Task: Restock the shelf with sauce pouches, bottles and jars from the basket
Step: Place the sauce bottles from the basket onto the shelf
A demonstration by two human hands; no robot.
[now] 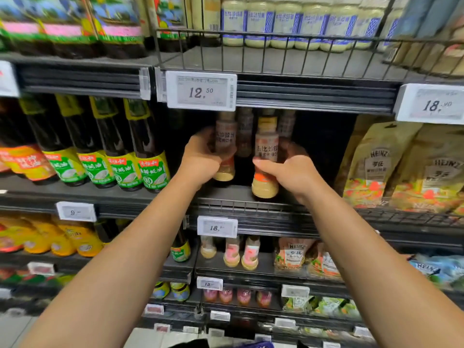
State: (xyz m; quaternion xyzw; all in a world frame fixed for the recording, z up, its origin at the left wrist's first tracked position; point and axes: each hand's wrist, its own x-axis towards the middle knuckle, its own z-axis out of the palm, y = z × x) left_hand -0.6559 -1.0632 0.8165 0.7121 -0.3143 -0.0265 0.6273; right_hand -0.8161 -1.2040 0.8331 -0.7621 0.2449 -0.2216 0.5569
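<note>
Both my arms reach into the middle shelf [241,197]. My left hand [200,156] grips a small dressing bottle [225,144] with a pale label and a beige bottom, held just above the shelf. My right hand [288,169] holds a second dressing bottle [266,156] with a yellow cap and an orange-and-white label, its base at the shelf's front edge. Two similar bottles [244,131] stand behind them, partly hidden in the dark. The basket is barely in view at the bottom edge.
Dark sauce bottles with green labels [125,146] stand to the left. Heinz pouches [381,167] fill the right. White jars [283,23] sit on the wire-fronted top shelf. Price tags [200,91] hang on the shelf edges. More small bottles [232,252] are on the shelf below.
</note>
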